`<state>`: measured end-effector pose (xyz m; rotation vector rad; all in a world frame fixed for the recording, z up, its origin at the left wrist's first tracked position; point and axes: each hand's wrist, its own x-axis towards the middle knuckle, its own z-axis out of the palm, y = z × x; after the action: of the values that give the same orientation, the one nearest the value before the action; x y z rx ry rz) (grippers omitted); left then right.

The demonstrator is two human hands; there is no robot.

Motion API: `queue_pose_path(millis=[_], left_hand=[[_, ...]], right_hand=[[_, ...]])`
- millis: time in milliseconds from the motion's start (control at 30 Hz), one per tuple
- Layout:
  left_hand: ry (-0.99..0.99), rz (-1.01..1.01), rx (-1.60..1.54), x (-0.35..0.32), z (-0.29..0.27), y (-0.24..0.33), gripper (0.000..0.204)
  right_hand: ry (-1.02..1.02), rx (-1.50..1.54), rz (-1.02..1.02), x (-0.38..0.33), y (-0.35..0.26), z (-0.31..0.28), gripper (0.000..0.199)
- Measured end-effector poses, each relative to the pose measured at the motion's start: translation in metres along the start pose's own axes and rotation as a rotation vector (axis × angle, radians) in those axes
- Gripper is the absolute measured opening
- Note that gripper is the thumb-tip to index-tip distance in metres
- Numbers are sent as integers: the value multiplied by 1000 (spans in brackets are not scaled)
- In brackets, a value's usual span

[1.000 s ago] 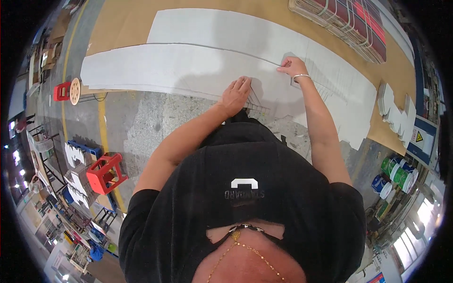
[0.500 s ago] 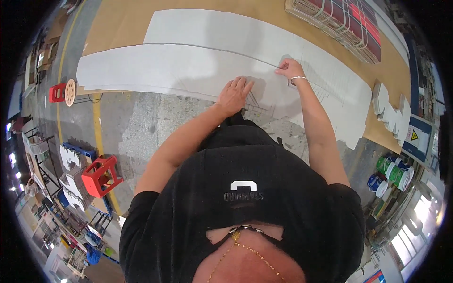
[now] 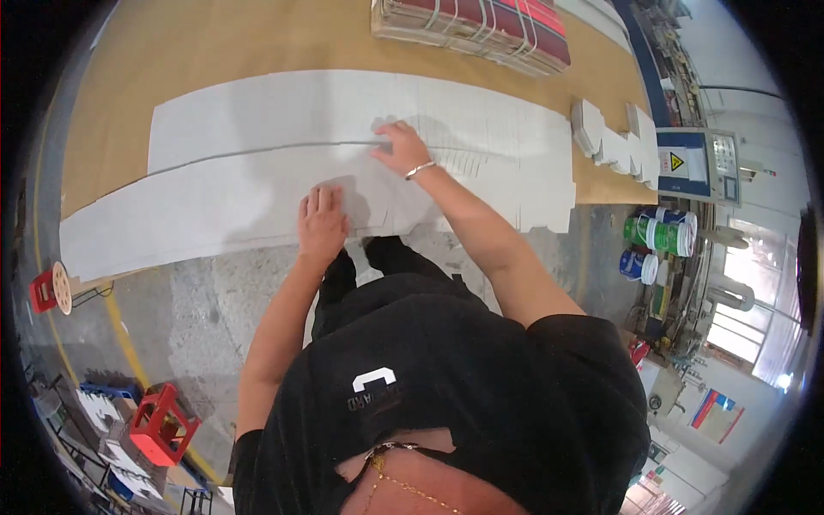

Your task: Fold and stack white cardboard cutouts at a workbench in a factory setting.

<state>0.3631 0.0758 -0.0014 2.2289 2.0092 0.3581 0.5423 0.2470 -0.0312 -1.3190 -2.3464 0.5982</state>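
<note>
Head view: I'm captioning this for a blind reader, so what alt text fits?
Seen from above, a person in a black shirt leans over a brown table, left hand and right hand pressed flat on long white die-cut card sheets. A strapped bundle lies beyond.

a black short-sleeved t-shirt is worn, its sleeves ended well above the elbows, so both forearms are left bare. a white block-shaped mark with smaller grey lettering beneath is printed on the chest. a thin gold chain is seen at the neckline. a slim silver bangle is worn just behind the right hand point(image 3: 402, 146), at the wrist. nothing is worn behind the left hand point(image 3: 322, 225). dark trousers are seen below.
</note>
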Motion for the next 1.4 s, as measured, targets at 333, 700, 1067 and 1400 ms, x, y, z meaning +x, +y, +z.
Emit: queue_pose_path(millis=[333, 700, 1067, 1400], left_hand=[[708, -1100, -1386, -97, 71, 79, 31], [-688, -1485, -2072, 35, 106, 335, 28], [-327, -1661, -2395, 84, 128, 419, 38], [-86, -1772, -2225, 57, 145, 407, 26]], right_hand=[[51, -324, 95, -7, 239, -156, 33], [-15, -400, -78, 4, 393, -230, 47], [-46, -346, -168, 0, 379, -224, 47], [-49, -322, -155, 18, 364, -213, 50]])
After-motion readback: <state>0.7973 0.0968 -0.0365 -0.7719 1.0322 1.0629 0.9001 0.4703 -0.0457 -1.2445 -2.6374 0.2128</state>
